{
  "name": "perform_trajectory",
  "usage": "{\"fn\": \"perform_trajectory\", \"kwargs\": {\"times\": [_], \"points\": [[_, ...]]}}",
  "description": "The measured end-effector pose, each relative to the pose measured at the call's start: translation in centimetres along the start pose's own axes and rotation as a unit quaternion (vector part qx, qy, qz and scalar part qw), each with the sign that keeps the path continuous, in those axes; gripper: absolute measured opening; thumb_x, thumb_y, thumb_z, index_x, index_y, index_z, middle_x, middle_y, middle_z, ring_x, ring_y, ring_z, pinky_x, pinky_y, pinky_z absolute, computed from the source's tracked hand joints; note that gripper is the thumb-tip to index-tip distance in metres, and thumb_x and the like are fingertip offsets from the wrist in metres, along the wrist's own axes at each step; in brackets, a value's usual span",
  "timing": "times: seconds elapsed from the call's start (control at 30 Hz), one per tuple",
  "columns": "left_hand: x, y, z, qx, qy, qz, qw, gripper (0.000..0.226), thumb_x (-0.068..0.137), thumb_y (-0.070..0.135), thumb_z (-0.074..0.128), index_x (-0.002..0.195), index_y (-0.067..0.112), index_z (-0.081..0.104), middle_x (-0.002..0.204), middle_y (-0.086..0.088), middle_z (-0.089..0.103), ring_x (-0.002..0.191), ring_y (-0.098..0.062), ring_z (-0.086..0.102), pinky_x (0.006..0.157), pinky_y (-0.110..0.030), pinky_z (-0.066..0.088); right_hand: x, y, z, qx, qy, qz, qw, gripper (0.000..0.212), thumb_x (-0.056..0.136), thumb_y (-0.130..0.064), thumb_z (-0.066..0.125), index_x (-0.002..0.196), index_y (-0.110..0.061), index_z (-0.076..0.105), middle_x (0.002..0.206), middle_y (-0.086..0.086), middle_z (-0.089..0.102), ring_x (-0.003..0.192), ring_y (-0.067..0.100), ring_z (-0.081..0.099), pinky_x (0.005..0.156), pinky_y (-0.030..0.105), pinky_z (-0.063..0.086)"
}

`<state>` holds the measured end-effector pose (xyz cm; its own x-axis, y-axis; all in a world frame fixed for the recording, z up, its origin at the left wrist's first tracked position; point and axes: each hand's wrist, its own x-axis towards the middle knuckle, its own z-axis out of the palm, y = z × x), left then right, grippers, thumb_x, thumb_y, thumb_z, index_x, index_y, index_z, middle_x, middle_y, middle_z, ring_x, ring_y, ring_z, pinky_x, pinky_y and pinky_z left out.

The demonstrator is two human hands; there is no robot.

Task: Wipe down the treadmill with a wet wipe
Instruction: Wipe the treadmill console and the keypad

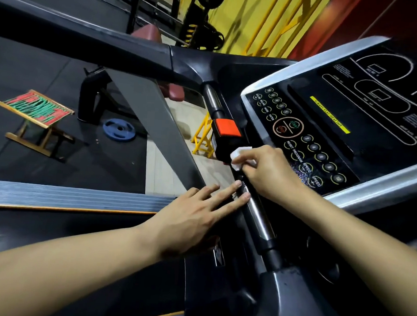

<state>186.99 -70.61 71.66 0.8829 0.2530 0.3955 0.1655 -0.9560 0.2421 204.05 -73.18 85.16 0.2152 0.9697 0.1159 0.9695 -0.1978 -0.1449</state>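
Observation:
The treadmill console [331, 121] is a black button panel with a silver rim, tilted at the upper right. Below it runs a black and silver front handlebar [260, 217] with a black block and an orange-red safety key [227, 127] on it. My right hand [265, 172] pinches a small white wet wipe [239, 157] against the bar just under that block. My left hand [199, 216] has its fingers spread, with the fingertips resting on the silver part of the bar a little lower down.
A dark side rail [87, 43] crosses the upper left. On the black gym floor stand a wooden folding stool with a red-green woven seat [36, 109], a blue weight plate [119, 129], a yellow stand [203, 138] and weight racks at the back.

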Motion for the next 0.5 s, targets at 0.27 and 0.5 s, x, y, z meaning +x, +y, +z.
{"fn": "perform_trajectory", "kwargs": {"times": [0.27,0.5], "points": [[0.1,-0.3,-0.1,-0.02,-0.015,-0.003,1.0,0.093,0.099,0.047,0.048,0.157,0.041,-0.025,0.17,0.008,-0.018,0.154,-0.024,0.018,0.122,-0.038,0.027,-1.7,0.7,-2.5,0.034,-0.033,0.031,0.998,0.021,0.092,-0.01,0.067,0.1,-0.024,0.081,0.098,-0.015,0.076,0.093,-0.011,0.066,0.075,-0.011,0.03],[0.4,-2.4,-0.7,-0.066,0.047,-0.038,0.996,0.073,0.095,0.039,0.029,0.164,0.02,0.015,0.166,0.003,0.03,0.146,-0.023,0.036,0.109,-0.045,0.044,-8.8,1.0,-3.5,0.003,-0.062,0.016,0.998,0.03,0.088,-0.009,0.071,0.102,-0.034,0.08,0.087,-0.023,0.076,0.087,-0.01,0.067,0.083,-0.002,0.04]]}}
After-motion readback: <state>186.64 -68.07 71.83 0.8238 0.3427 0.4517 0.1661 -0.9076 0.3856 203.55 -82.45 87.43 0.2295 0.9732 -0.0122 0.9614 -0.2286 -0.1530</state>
